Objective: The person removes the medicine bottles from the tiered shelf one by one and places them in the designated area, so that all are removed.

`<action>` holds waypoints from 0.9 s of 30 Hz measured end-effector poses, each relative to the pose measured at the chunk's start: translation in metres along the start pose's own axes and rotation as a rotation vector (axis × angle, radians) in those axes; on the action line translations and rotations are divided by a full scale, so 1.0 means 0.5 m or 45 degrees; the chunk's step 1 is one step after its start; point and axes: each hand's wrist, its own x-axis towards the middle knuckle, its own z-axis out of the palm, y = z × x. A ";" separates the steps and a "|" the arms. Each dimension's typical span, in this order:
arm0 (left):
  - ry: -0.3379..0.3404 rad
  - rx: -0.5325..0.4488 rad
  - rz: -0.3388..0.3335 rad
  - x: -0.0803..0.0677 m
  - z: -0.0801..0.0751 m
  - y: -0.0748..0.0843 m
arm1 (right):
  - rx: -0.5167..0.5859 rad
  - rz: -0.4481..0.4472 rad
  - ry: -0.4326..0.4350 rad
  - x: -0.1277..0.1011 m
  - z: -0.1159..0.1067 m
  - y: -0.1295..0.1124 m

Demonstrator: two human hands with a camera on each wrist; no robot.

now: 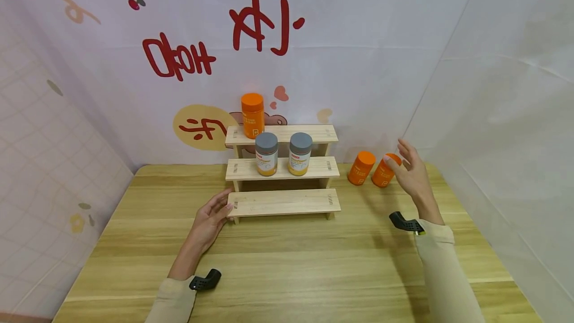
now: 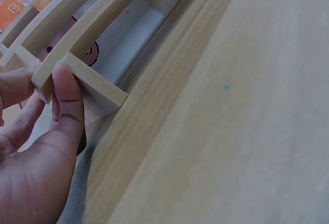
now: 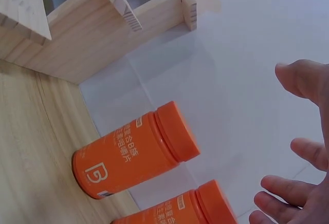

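A three-tier wooden shelf (image 1: 282,204) stands against the wall. My left hand (image 1: 209,221) pinches the left end of its lowest board (image 2: 56,62) between thumb and fingers. On the right, my right hand (image 1: 413,176) hovers with spread fingers beside an orange bottle (image 1: 382,175); the right wrist view shows the fingers apart from it. Another orange bottle (image 1: 360,170) is upright just left of that one. The top tier bears one orange bottle (image 1: 253,119) at its left. Two grey-lidded bottles (image 1: 266,157) (image 1: 300,158) occupy the middle tier.
The shelf and bottles rest on a wood-grain table (image 1: 296,268). Behind it hangs a white printed wall covering (image 1: 358,79), with more white covering (image 1: 506,128) along the right side. Each wrist wears a black camera mount (image 1: 206,280).
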 end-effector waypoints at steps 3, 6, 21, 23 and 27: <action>0.000 0.000 0.002 0.000 0.000 0.000 | 0.018 0.002 -0.024 -0.003 0.002 -0.012; -0.003 0.002 0.005 0.000 -0.001 0.000 | 0.022 -0.017 -0.037 -0.005 0.005 -0.025; 0.005 0.009 -0.005 -0.002 0.000 0.001 | 0.009 -0.229 -0.101 -0.008 0.056 -0.092; 0.007 0.012 -0.007 -0.002 0.001 0.002 | 0.016 -0.231 -0.118 -0.009 0.063 -0.099; 0.006 0.019 -0.008 -0.001 0.002 0.001 | 0.020 -0.257 -0.132 -0.008 0.076 -0.113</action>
